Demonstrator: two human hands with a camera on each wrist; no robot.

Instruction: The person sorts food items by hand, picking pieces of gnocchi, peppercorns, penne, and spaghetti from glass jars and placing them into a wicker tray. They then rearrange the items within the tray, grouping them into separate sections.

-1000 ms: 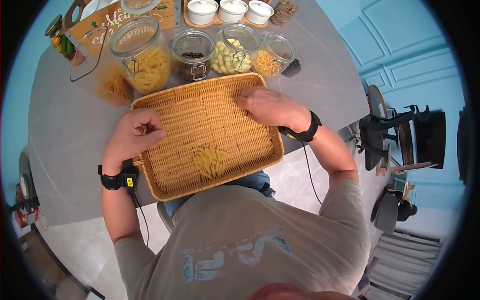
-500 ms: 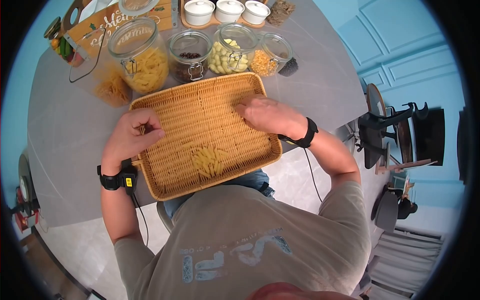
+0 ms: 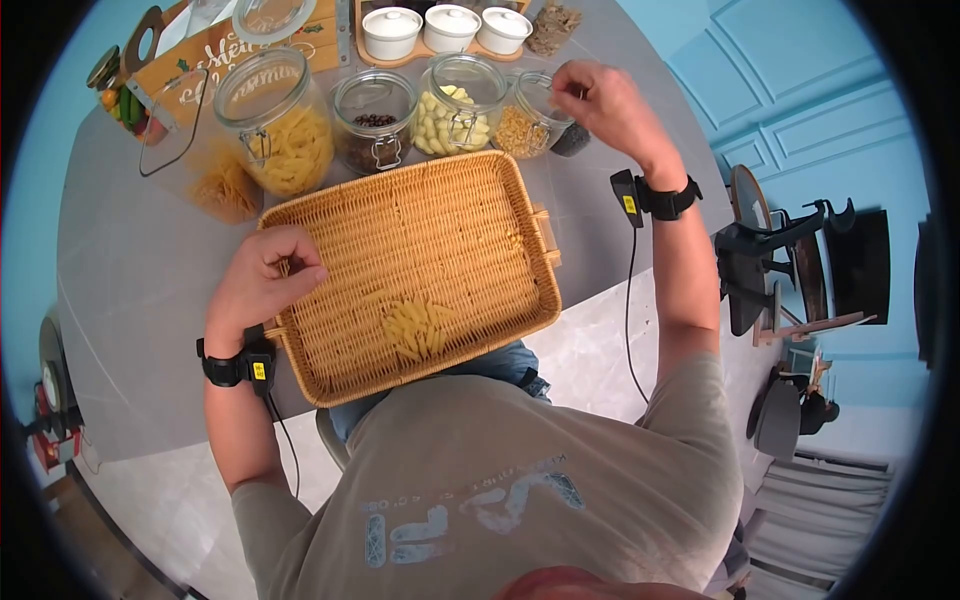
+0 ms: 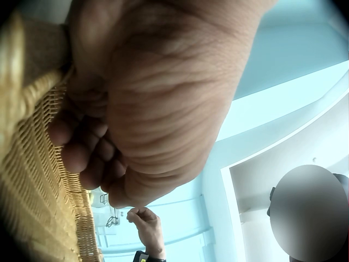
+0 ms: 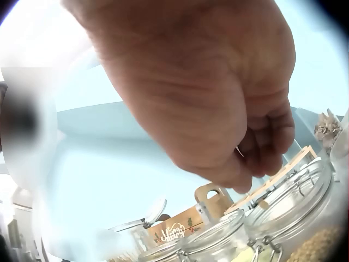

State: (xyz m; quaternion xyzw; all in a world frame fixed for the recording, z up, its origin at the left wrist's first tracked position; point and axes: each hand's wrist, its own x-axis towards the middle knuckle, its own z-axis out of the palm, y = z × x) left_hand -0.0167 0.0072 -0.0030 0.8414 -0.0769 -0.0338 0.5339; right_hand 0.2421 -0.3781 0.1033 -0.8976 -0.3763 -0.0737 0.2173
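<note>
A rectangular wicker basket (image 3: pixel 420 220) lies in front of the person. Penne pasta (image 3: pixel 415 325) is heaped near its front side, and small yellow kernels (image 3: pixel 515 240) lie by its right wall. At the left rim, my left hand (image 3: pixel 265 272) stays with fingers loosely curled and thumb stretched over the basket; nothing shows in its grasp. My right hand (image 3: pixel 610 105) is raised beside the mouth of a glass jar of yellow corn kernels (image 3: pixel 520 130). Its fingers bend loosely toward the thumb in the right wrist view, and no object shows between them.
Along the basket's far side stand jars of penne (image 3: pixel 290 145), dark beans (image 3: pixel 372 130) and pale yellow pieces (image 3: pixel 455 115). Long pasta (image 3: pixel 225 185) is at left. Farther back are white lidded pots (image 3: pixel 450 28) and a wooden crate (image 3: pixel 200 60). Something dark (image 3: pixel 572 140) lies beside the corn jar.
My right hand has left the basket's right side and moved up and outward to the corn jar, uncovering kernels and the right handle. The left hand stays at the rim.
</note>
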